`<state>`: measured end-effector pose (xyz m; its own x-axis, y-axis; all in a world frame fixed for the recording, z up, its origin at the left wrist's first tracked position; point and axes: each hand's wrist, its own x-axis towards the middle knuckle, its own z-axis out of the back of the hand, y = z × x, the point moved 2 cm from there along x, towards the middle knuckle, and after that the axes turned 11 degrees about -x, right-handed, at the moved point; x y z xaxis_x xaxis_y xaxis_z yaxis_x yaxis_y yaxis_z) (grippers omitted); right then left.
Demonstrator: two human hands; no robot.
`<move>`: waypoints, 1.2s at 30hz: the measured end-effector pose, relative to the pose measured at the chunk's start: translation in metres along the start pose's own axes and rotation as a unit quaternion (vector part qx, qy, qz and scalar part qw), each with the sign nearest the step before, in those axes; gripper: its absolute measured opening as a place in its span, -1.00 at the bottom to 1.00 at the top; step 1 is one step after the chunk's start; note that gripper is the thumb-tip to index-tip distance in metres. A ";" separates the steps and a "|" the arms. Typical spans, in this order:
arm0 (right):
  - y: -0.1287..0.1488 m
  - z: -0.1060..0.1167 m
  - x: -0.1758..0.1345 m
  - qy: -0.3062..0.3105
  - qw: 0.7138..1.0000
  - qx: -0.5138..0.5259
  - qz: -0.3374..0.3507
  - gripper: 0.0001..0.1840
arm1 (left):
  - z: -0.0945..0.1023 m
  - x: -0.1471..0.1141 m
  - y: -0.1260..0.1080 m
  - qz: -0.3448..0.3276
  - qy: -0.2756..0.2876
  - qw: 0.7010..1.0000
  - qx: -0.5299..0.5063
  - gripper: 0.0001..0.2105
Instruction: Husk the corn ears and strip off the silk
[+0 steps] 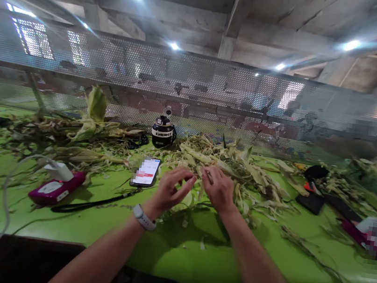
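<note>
My left hand (pixel 173 187) hovers over the green table with its fingers bent and its thumb apart from them; nothing shows in it. Opposite it, my right hand (pixel 218 188) has loosely curled fingers with a gap at the tips, and I see nothing held there. Just beyond both hands lies a heap of pale corn husks (pixel 204 152), with loose shreds around and beneath my fingers. A lit smartphone (pixel 146 171) rests left of my left hand. A grey-banded watch (pixel 144 217) is on my left wrist.
Behind the husks stands a black round jug marked ENERGY (pixel 162 134), before a perforated metal screen (pixel 197 81). At left are a purple power strip (pixel 57 188) with a white charger (pixel 59 170), a cable and a black strap (pixel 94 204). A dark flat object (pixel 309 202) lies right.
</note>
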<state>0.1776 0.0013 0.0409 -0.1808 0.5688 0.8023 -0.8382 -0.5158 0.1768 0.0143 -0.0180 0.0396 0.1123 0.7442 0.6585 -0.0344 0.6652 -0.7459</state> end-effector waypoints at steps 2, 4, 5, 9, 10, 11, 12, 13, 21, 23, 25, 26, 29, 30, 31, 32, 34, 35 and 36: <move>0.005 -0.003 -0.003 0.025 0.999 -0.013 0.047 -0.71 | -0.010 -0.001 0.007 0.075 0.026 0.996 -0.035 -0.69; 0.008 -0.007 -0.006 0.046 0.995 -0.015 0.090 -0.71 | -0.016 -0.002 0.016 0.172 0.021 0.979 -0.110 -0.58; 0.010 -0.009 -0.007 0.056 0.992 -0.018 0.109 -0.72 | -0.018 -0.002 0.020 0.215 0.014 0.965 -0.152 -0.55; 0.020 -0.014 -0.012 0.079 0.981 -0.028 0.176 -0.72 | -0.018 0.000 0.029 0.309 -0.064 0.903 -0.293 -0.63; 0.023 -0.014 -0.012 0.085 0.978 -0.017 0.192 -0.75 | -0.016 0.000 0.030 0.315 -0.086 0.890 -0.319 -0.65; 0.026 -0.013 -0.013 0.090 0.975 0.000 0.204 -0.77 | -0.015 0.001 0.032 0.316 -0.102 0.880 -0.340 -0.65; 0.029 -0.012 -0.013 0.091 0.974 0.018 0.208 -0.78 | -0.013 0.002 0.034 0.311 -0.115 0.873 -0.357 -0.65; 0.031 -0.009 -0.013 0.086 0.975 0.033 0.203 -0.78 | -0.011 0.003 0.035 0.302 -0.124 0.870 -0.370 -0.66; -0.001 -0.010 0.003 0.064 0.984 0.146 -0.078 -0.64 | -0.007 0.007 0.034 0.320 -0.068 0.852 -0.408 -0.75; -0.009 -0.017 0.005 0.153 0.953 0.225 -0.134 -0.66 | -0.007 0.008 0.030 0.316 -0.038 0.854 -0.413 -0.74; -0.012 -0.020 0.005 0.225 0.906 0.311 -0.178 -0.70 | -0.005 0.009 0.030 0.314 -0.031 0.862 -0.396 -0.71; -0.012 -0.020 0.006 0.246 0.881 0.350 -0.201 -0.71 | -0.004 0.010 0.031 0.312 -0.033 0.874 -0.371 -0.69; -0.012 -0.013 0.007 0.260 0.807 0.447 -0.284 -0.74 | 0.001 0.011 0.037 0.265 -0.048 0.939 -0.216 -0.69; -0.012 -0.011 0.007 0.254 0.781 0.475 -0.315 -0.75 | 0.001 0.011 0.039 0.241 -0.047 0.956 -0.158 -0.71; -0.012 -0.008 0.008 0.248 0.755 0.502 -0.342 -0.76 | 0.001 0.011 0.040 0.220 -0.040 0.969 -0.110 -0.74; -0.013 -0.006 0.008 0.241 0.732 0.523 -0.364 -0.76 | 0.000 0.010 0.040 0.202 -0.029 0.976 -0.078 -0.76; -0.014 -0.005 0.009 0.229 0.693 0.560 -0.392 -0.77 | -0.003 0.008 0.038 0.184 0.004 0.981 -0.062 -0.75; -0.015 -0.005 0.009 0.227 0.674 0.578 -0.400 -0.78 | -0.005 0.007 0.037 0.184 0.023 0.980 -0.070 -0.72; -0.017 -0.007 0.009 0.228 0.658 0.592 -0.406 -0.78 | -0.007 0.006 0.035 0.189 0.043 0.978 -0.082 -0.68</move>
<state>0.1864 0.0192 0.0408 -0.2821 0.9586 -0.0376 0.1849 0.0928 0.9784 0.0211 0.0098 0.0165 0.2065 0.9223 0.3268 0.0700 0.3192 -0.9451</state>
